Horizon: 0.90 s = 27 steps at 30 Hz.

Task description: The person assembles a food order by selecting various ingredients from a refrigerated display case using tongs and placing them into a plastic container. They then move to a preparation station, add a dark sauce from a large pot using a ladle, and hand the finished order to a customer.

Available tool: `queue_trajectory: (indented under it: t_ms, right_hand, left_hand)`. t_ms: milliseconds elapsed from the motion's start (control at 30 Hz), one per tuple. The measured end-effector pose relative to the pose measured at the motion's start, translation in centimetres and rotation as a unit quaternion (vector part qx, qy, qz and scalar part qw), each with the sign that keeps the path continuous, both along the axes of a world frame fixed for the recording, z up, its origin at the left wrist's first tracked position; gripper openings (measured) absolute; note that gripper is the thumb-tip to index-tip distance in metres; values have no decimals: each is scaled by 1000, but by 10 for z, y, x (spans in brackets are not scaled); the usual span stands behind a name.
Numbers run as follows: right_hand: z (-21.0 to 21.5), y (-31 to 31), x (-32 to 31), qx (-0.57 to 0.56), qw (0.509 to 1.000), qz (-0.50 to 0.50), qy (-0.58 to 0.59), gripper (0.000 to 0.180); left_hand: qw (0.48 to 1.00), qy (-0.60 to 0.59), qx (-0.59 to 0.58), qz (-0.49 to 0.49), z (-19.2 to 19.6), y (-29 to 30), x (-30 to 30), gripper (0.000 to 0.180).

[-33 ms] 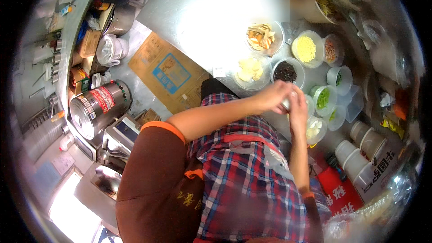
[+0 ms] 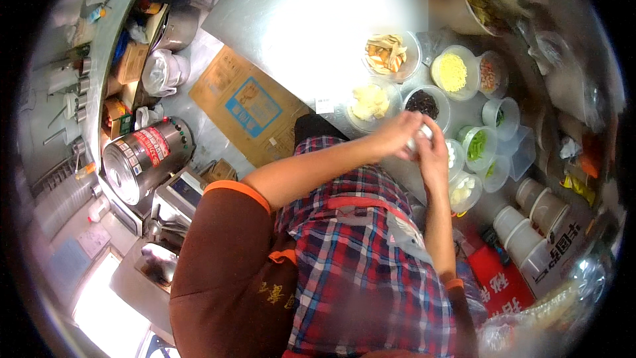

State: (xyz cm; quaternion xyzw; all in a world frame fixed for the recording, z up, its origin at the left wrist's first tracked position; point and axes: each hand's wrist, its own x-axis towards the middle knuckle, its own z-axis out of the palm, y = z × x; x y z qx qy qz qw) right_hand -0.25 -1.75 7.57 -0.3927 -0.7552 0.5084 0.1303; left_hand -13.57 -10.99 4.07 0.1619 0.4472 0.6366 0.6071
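Forearms (image 2: 318, 166) converge at the near side of the bowl of dark bits (image 2: 444, 107). Cardboard (image 2: 215, 83), well left of bowl: blue printed panel (image 2: 254, 107), lettering blurred. Left hand (image 2: 399, 136) and right hand (image 2: 434, 159), just nearside of bowl: fingers curled, gripping small white rounded piece (image 2: 421, 134) between them, partly hidden; kind unclear.

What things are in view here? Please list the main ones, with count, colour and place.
Counter: one, silver-grey, top centre
Food bowls: about ten, clear, on the counter, right of centre
Cardboard sheet: one, brown with blue print, left of the counter
Metal drum: one, silver with red label, left
Stacked tubs: several, whitish, lower right
Red panel: one, red, lower right
White item: one, white, right of centre
Plaid apron: one, red and blue, lower centre
Left hand, right hand: two, bare, around the white item
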Motion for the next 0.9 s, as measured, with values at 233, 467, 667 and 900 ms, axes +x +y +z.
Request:
queue_trajectory:
  t_ms: [233, 467, 667, 900]
  right_hand:
    - [-50, 5, -37, 160, 981, 87, -69, 47]
    - [-12, 18, 1, 132, 991, 10, -19, 33]
    - [-23, 102, 175, 103, 968, -227, 21, 24]
    - [-40, 165, 263, 204, 937, -266, -99, 23]
  left_hand:
    - [858, 496, -85, 102, -71, -15, -38, 30]
    - [768, 623, -20, 144, -52, -32, -52, 28]
    - [785, 527, -68, 319, -7, -41, -86, 18]
    - [792, 567, -27, 224, -1, 39, 1, 13]
